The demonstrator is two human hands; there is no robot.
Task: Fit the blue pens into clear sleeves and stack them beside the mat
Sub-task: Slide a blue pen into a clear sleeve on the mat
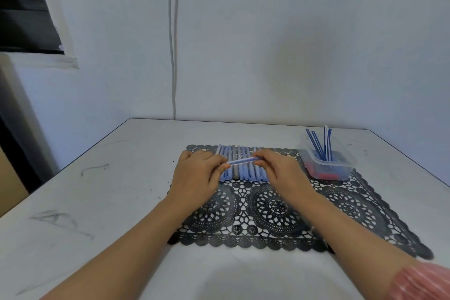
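L hand [194, 173] & R hand [280, 170] each pinch an end of the sleeved pen [243, 161] above the mat [353, 207]; we'd keep it straight and push gently til seated.

We see soft, even light with a cool bluish cast on the wall [292, 44] and table [109, 165]. Shadows are faint; a pale one lies on the table beneath the forearms. A dull sheen shows near the bottom edge, with no hard glare. The wide lens bows the table's edges. The pen [243, 161], and the left hand [197, 175] and right hand [280, 173] pinching it, look slightly soft. The cuff [423, 282] in the corner is smeared.
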